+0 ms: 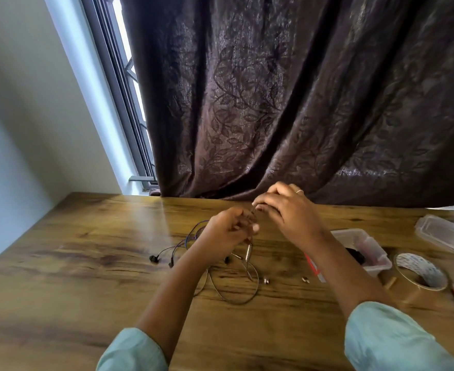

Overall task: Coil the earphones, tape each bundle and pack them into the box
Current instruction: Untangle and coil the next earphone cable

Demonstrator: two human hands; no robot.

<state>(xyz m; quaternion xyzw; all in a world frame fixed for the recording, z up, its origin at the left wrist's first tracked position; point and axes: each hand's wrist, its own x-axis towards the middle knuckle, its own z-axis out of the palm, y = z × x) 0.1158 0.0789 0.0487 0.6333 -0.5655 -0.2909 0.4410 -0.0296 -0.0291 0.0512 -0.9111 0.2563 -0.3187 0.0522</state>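
while left hand (227, 228) grips earphone cable (248, 251), right hand (284, 207) pinches it (both raised).

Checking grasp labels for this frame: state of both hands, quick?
Left hand: grips thin grey earphone cable, silver plug hanging below.
Right hand: pinches the same cable beside the left hand.

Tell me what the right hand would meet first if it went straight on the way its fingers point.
Likely the left hand: the right hand points straight at it, close by, with the earphone cable between them; depth unclear.
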